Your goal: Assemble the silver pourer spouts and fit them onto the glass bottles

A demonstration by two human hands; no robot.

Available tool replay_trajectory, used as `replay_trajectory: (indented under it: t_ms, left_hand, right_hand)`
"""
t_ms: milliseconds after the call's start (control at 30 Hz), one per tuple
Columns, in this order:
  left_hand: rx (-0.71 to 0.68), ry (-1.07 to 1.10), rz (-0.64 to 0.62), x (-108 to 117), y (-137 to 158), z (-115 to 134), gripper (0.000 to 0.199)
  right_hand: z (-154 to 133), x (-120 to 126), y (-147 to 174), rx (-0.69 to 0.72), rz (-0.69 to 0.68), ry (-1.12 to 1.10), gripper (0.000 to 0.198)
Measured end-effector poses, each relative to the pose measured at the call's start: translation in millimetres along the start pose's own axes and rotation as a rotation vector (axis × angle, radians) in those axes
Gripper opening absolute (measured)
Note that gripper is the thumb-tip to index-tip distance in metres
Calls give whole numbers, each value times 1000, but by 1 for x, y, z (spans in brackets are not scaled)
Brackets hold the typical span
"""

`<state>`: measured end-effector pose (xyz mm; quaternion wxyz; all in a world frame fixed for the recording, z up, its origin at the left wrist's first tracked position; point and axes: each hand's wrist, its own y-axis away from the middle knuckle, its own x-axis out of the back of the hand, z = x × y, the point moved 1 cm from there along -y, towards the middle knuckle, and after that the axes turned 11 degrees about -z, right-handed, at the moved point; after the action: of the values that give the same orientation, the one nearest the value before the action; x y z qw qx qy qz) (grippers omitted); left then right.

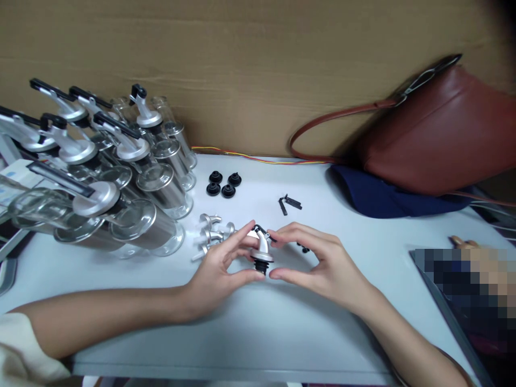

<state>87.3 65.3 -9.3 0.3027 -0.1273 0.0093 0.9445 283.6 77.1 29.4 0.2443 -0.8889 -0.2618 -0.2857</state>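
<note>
Between my two hands, a bottle pourer (263,252) stands nearly upright, with a silver curved spout, a black lever on top and a ribbed black stopper below. My left hand (220,269) grips it from the left, thumb at the stopper's lower end and fingers behind the spout. From the other side, my right hand (328,263) has its fingertips on the lever and its thumb close to the stopper's bottom. Several loose silver spouts (212,235) lie just behind my left hand, partly hidden by it. Small black parts (305,249) show behind my right fingers.
Glass bottles (155,177) crowd the left side, several topped with pourers (97,198). Black rubber stoppers (228,191) and black levers (293,202) lie farther back on the white table (250,333). A brown bag (435,129) rests on a navy cap (374,199) at right.
</note>
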Motion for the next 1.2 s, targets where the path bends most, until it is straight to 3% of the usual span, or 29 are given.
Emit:
replay_trajectory:
  t_ms: [633,1200]
  left_hand:
    - [13,-84,24,0,0,1,74]
    - [6,-59,-3,1,-1,0,67]
  right_hand:
    - [0,-6,1,-74,108,5,13]
    - [0,-4,1,-21,24,7,45]
